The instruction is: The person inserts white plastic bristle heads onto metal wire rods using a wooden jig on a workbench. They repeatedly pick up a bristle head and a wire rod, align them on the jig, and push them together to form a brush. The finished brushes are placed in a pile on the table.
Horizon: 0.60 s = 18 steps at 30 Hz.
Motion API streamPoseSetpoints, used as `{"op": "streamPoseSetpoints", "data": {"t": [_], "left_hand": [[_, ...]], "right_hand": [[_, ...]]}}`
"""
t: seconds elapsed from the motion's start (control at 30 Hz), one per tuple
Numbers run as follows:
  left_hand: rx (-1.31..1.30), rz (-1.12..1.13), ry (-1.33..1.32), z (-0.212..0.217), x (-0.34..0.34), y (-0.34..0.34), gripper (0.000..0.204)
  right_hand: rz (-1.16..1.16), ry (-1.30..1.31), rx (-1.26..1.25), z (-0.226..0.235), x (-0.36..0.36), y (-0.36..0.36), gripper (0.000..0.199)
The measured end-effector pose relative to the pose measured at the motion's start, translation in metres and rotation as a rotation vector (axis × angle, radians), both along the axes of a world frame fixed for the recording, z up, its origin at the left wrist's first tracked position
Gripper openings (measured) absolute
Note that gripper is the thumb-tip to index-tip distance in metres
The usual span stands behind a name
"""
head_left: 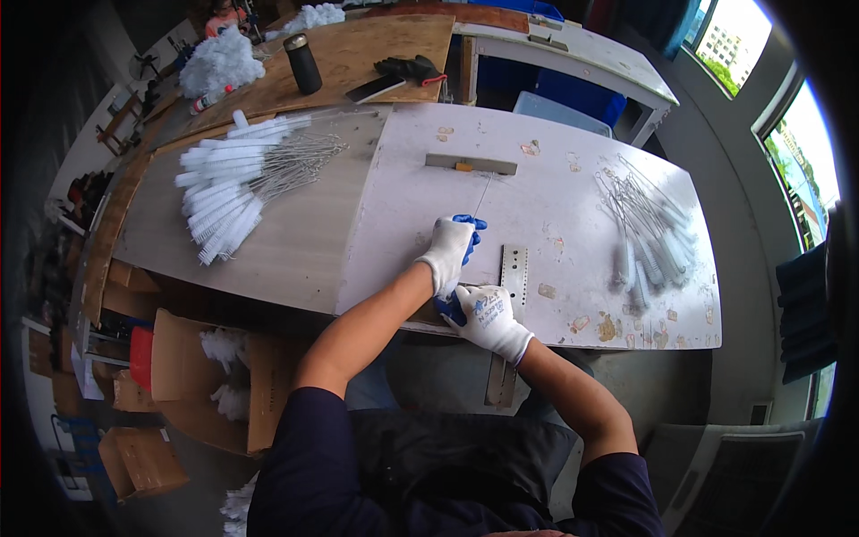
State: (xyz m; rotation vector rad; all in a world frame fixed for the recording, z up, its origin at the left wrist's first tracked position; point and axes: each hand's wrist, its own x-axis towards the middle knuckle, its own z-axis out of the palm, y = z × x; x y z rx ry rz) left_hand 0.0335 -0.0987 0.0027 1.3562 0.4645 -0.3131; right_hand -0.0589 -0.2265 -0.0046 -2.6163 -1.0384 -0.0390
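Note:
My left hand [452,248], in a white glove with blue-coated fingers, is closed around a thin wire stem [484,199]. The stem runs up from the fist toward a low metal bar [472,164] with a small yellowish piece on it. Close below, at the table's front edge, my right hand [488,319] in a matching glove has its fingers curled; what they hold is hidden. A perforated metal strip [514,266] lies just beyond the right hand. To the left fans a pile of white bristle brushes [219,183] with wire stems; more wire-stemmed brushes [649,242] lie at the right.
On the wooden table [394,45] behind are a black bottle [302,64], a phone [376,88], dark gloves [410,68] and a heap of white bristle pieces [221,64]. A cardboard box [192,380] stands below left. Another person [224,16] is at the far left.

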Motion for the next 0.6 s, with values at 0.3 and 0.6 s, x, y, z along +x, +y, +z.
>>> {"op": "streamPoseSetpoints", "data": {"t": [0.3, 0.6], "left_hand": [[0.165, 0.381, -0.412, -0.025, -0.038, 0.066, 0.025], [1.051, 0.309, -0.689, -0.047, -0.106, 0.051, 0.042]], "right_hand": [[-0.188, 0.055, -0.023, 0.019, -0.006, 0.023, 0.039], [-0.072, -0.215, 0.027, -0.014, -0.005, 0.017, 0.033]]}}
